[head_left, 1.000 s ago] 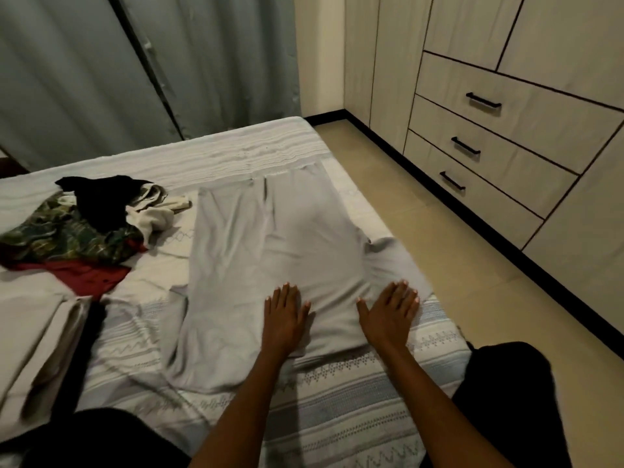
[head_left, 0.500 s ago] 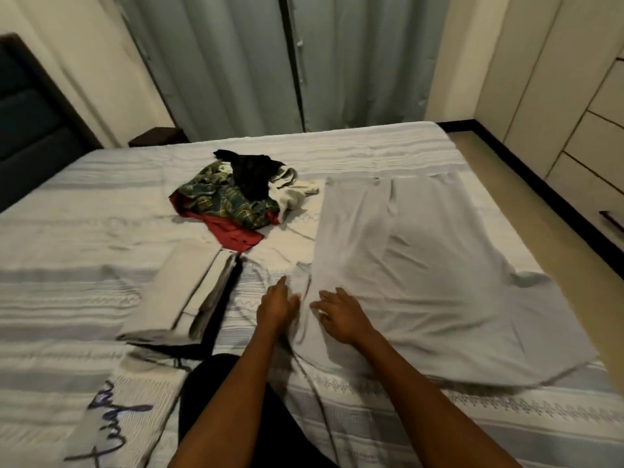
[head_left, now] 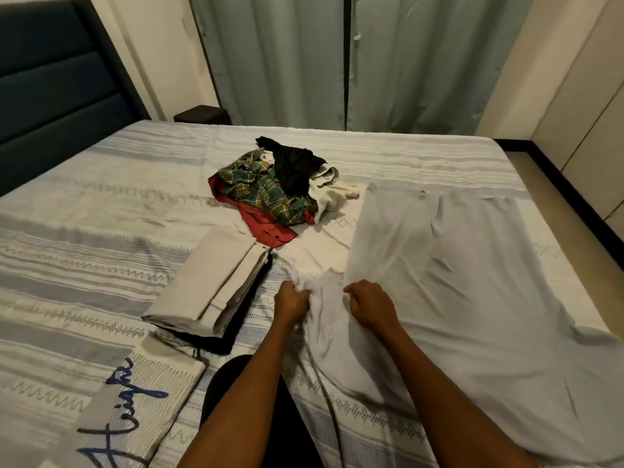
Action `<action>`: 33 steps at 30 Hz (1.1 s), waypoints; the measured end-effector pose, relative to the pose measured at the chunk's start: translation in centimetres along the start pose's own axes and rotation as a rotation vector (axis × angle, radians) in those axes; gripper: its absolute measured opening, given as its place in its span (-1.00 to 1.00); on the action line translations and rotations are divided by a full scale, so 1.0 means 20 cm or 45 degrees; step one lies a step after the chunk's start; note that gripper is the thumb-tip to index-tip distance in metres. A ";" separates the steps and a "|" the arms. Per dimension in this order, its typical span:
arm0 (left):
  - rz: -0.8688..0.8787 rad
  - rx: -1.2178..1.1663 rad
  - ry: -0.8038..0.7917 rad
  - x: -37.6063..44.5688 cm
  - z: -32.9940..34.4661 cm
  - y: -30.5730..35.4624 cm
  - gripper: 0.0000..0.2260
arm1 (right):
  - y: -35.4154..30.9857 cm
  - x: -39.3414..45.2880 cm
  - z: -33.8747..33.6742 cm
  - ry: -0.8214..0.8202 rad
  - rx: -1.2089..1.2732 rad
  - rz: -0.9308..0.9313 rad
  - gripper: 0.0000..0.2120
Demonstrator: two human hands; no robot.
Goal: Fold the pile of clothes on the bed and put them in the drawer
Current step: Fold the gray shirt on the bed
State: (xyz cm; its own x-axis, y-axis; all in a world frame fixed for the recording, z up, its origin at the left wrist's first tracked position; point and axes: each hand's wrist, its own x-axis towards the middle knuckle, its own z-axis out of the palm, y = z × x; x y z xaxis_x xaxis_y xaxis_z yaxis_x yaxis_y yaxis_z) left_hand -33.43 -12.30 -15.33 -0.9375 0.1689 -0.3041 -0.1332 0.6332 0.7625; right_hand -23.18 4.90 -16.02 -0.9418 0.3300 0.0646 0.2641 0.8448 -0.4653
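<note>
A large light grey garment (head_left: 449, 282) lies spread flat over the right half of the bed (head_left: 101, 204). My left hand (head_left: 292, 300) and my right hand (head_left: 369, 304) both grip its bunched left sleeve near the bed's front, fingers curled into the cloth. Behind them sits a loose pile of clothes (head_left: 280, 187): a green plaid shirt, a red piece, a black piece and a white piece. To the left lies a folded beige stack (head_left: 212, 282) on top of a dark folded item.
A pillow with blue lettering (head_left: 111, 413) lies at the front left. A dark headboard (head_left: 50, 82) stands at the left, curtains (head_left: 337, 59) behind the bed. Wardrobe panels (head_left: 587, 103) and a strip of floor (head_left: 574, 211) are on the right.
My view has swung left, away from the drawers. Both hands left the garment's lower right part, where they lay flat, and now clutch its left sleeve.
</note>
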 end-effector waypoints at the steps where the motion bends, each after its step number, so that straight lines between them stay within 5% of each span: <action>1: -0.047 -0.085 0.053 0.00 -0.03 -0.03 -0.71 | -0.02 0.06 0.00 -0.031 -0.015 -0.002 -0.70; 7: -0.274 -0.044 0.058 -0.04 -0.22 -0.09 -0.59 | -0.19 0.33 0.10 -0.349 -0.397 -0.013 -0.52; 14: -0.371 -0.172 0.103 -0.04 -0.22 -0.09 -0.67 | -0.24 0.48 0.16 -0.241 -0.438 -0.053 -0.71; 21: -0.280 0.238 0.329 -0.07 -0.15 -0.11 -0.65 | -0.26 0.49 0.20 -0.078 -0.287 -0.189 -0.69; 24: 0.130 0.645 0.427 -0.13 -0.04 -0.11 -0.55 | -0.22 0.38 0.20 0.084 -0.223 -0.147 -0.60; 28: 0.806 0.746 0.044 -0.13 0.12 -0.10 -0.59 | -0.09 0.18 0.19 0.349 -0.115 0.108 -0.56; 33: 0.459 1.020 -0.465 -0.14 0.16 -0.20 -0.16 | 0.02 -0.14 0.31 0.085 -0.240 0.254 -0.39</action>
State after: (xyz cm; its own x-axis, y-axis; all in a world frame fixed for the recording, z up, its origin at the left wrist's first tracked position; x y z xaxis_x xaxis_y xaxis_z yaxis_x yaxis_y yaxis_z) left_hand -29.25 -12.87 -19.26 -0.7025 0.5951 -0.3904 0.5316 0.8034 0.2681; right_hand -21.72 1.73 -21.96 -0.8530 0.5196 0.0487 0.4832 0.8217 -0.3023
